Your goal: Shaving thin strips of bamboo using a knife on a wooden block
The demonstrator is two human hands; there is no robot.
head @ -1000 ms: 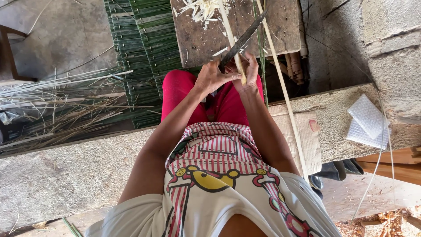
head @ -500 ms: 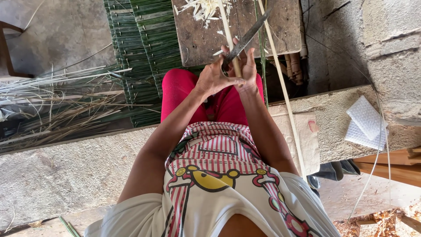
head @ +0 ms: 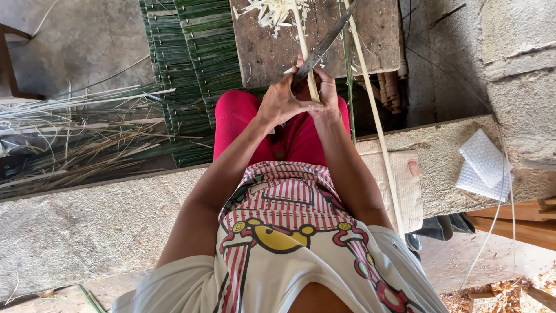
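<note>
Your 2 hands meet over your knees, just near of the worn wooden board [head: 370, 40]. Your left hand [head: 282, 103] is curled shut around the handle of a long dark knife [head: 324, 43], and the blade runs up and to the right across the board. Your right hand [head: 325, 95] is closed around a thin pale bamboo strip [head: 303, 49], which stands nearly upright from your fingers and reaches the far edge of the view. The blade crosses the strip just above your knuckles, touching it.

At the far end of the board lies a small heap of pale shavings [head: 272, 10]. A 2nd, longer pale strip [head: 376, 122] leans from the board down past your right arm to the concrete ledge [head: 87, 226]. To the left of the board sits a stack of green split slats [head: 191, 64], and further left a loose spread of dry pale slivers [head: 75, 133]. On the ledge to your right rest 2 pieces of white padded wrap [head: 483, 165].
</note>
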